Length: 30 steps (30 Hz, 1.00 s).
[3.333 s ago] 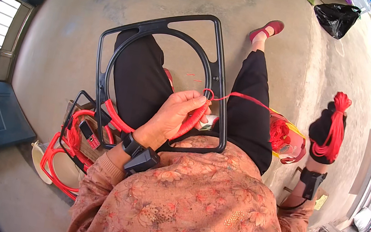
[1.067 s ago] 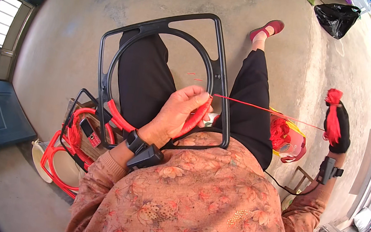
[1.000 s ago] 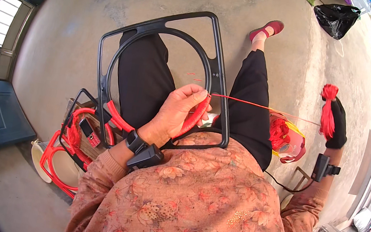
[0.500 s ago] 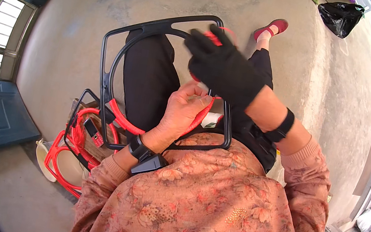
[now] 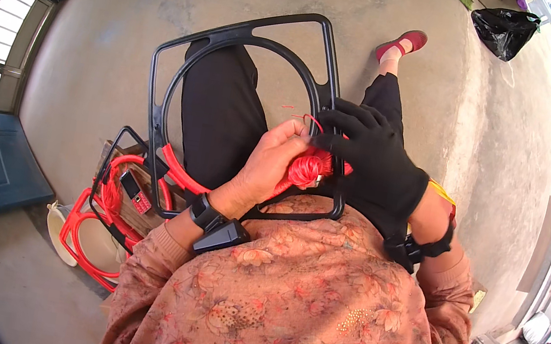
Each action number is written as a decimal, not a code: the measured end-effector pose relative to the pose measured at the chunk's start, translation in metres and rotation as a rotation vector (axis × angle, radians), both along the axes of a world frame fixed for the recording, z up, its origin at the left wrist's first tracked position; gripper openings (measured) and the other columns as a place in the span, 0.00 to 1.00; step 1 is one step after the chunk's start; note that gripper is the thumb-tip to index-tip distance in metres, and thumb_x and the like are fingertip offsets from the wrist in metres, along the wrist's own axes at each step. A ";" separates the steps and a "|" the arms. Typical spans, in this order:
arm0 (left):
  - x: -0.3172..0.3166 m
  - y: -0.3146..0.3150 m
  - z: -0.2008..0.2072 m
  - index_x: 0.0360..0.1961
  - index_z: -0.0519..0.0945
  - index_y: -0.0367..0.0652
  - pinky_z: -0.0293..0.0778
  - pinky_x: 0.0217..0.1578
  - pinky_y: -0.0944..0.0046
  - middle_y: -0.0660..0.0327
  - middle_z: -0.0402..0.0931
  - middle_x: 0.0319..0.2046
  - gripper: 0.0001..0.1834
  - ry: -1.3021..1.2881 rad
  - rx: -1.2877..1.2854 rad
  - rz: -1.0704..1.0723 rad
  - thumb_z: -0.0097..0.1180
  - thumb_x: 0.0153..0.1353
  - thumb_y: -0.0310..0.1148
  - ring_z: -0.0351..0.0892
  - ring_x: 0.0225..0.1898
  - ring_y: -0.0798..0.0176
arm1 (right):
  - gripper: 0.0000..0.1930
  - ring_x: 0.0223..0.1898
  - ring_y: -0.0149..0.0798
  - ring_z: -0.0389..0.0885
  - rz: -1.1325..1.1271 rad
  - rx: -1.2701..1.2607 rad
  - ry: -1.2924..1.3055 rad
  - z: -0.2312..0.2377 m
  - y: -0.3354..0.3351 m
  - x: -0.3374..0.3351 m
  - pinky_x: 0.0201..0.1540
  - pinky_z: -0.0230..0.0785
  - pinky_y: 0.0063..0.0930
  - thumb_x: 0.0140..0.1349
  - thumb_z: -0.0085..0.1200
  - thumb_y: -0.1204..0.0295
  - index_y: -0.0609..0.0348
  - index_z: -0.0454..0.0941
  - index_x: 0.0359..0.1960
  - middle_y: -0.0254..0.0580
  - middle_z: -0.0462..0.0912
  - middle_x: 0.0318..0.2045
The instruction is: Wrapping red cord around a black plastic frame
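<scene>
Concrete flooring (image 5: 150, 8) spread out under the seated person. Nearest was the floral top (image 5: 299, 298); just beyond it, over the lap and dark trousers (image 5: 216, 112), tilted a black frame (image 5: 229, 33) with a round inner ring, its lower arc wrapped in red cord. The bare left hand (image 5: 271, 160) pinched this ring at its right side, thumb uppermost. Against the palm side of the black-gloved right hand (image 5: 375, 155), just beside the left, sat a bundle of red cord (image 5: 306, 171); how firmly the gloved fingers gripped it, I cannot tell. Left of the lap lay a mobile phone (image 5: 135, 191), near red-wrapped tubing (image 5: 80, 231). Farther off came a red shoe (image 5: 411, 41), then a black plastic bag (image 5: 503, 31).
</scene>
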<state>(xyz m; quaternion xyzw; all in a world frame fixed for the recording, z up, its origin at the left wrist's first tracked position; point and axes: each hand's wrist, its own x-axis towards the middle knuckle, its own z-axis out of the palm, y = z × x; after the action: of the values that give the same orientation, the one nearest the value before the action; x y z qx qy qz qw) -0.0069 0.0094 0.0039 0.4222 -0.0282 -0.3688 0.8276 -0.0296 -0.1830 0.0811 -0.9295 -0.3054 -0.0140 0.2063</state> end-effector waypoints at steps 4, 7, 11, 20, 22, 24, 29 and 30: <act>0.000 -0.008 0.017 0.33 0.73 0.38 0.73 0.32 0.74 0.68 0.73 0.29 0.08 0.206 -0.005 0.067 0.49 0.67 0.31 0.73 0.28 0.76 | 0.24 0.57 0.46 0.69 -0.013 0.004 -0.120 -0.010 0.007 -0.012 0.57 0.63 0.45 0.45 0.63 0.69 0.50 0.75 0.48 0.44 0.73 0.52; 0.008 0.001 -0.006 0.35 0.74 0.37 0.74 0.33 0.74 0.67 0.74 0.28 0.09 0.050 0.199 -0.074 0.51 0.66 0.33 0.73 0.27 0.76 | 0.22 0.52 0.44 0.74 -0.202 0.634 0.297 -0.013 -0.004 -0.032 0.56 0.65 0.43 0.52 0.60 0.66 0.52 0.73 0.50 0.43 0.73 0.53; 0.008 0.003 0.009 0.35 0.74 0.36 0.77 0.25 0.72 0.62 0.76 0.28 0.12 0.158 0.260 -0.107 0.49 0.67 0.36 0.78 0.26 0.70 | 0.19 0.37 0.35 0.80 -0.748 1.970 0.739 0.001 -0.045 -0.075 0.39 0.74 0.32 0.67 0.44 0.61 0.59 0.65 0.54 0.38 0.78 0.40; 0.003 -0.002 -0.005 0.35 0.73 0.37 0.76 0.20 0.70 0.57 0.76 0.26 0.11 0.182 0.106 -0.065 0.49 0.67 0.35 0.78 0.22 0.66 | 0.14 0.28 0.28 0.71 -0.744 1.576 0.046 -0.018 -0.162 -0.107 0.32 0.64 0.20 0.67 0.42 0.70 0.60 0.67 0.52 0.33 0.71 0.29; 0.003 -0.003 0.000 0.34 0.73 0.37 0.76 0.20 0.69 0.56 0.77 0.26 0.10 0.202 0.072 -0.025 0.49 0.67 0.34 0.78 0.22 0.65 | 0.16 0.35 0.32 0.74 -0.869 1.361 -0.054 -0.025 -0.175 -0.102 0.37 0.68 0.23 0.65 0.45 0.72 0.59 0.68 0.54 0.36 0.74 0.36; 0.005 -0.003 0.002 0.34 0.73 0.38 0.76 0.19 0.69 0.56 0.77 0.26 0.09 0.220 0.036 0.012 0.49 0.67 0.33 0.78 0.22 0.65 | 0.19 0.42 0.36 0.78 -0.981 1.140 -0.154 -0.028 -0.185 -0.091 0.43 0.72 0.27 0.62 0.49 0.74 0.57 0.69 0.55 0.38 0.77 0.43; 0.005 -0.006 0.008 0.31 0.75 0.38 0.75 0.20 0.71 0.58 0.77 0.24 0.06 0.194 0.147 0.018 0.53 0.63 0.30 0.78 0.22 0.68 | 0.21 0.45 0.36 0.79 -0.838 1.016 -0.072 -0.003 -0.121 0.010 0.47 0.73 0.29 0.60 0.53 0.76 0.58 0.69 0.56 0.42 0.79 0.45; 0.003 -0.003 0.006 0.31 0.75 0.38 0.75 0.20 0.71 0.58 0.77 0.24 0.06 0.197 0.150 0.035 0.53 0.63 0.30 0.78 0.22 0.68 | 0.21 0.45 0.35 0.79 -0.752 1.013 -0.013 0.001 -0.088 0.035 0.47 0.73 0.29 0.59 0.54 0.76 0.59 0.69 0.56 0.42 0.79 0.45</act>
<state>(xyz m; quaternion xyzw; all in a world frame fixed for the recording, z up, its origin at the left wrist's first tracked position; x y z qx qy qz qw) -0.0037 0.0060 0.0094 0.4451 0.0882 -0.3952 0.7987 0.0058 -0.2706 0.0817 -0.7601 0.0856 -0.2342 0.6000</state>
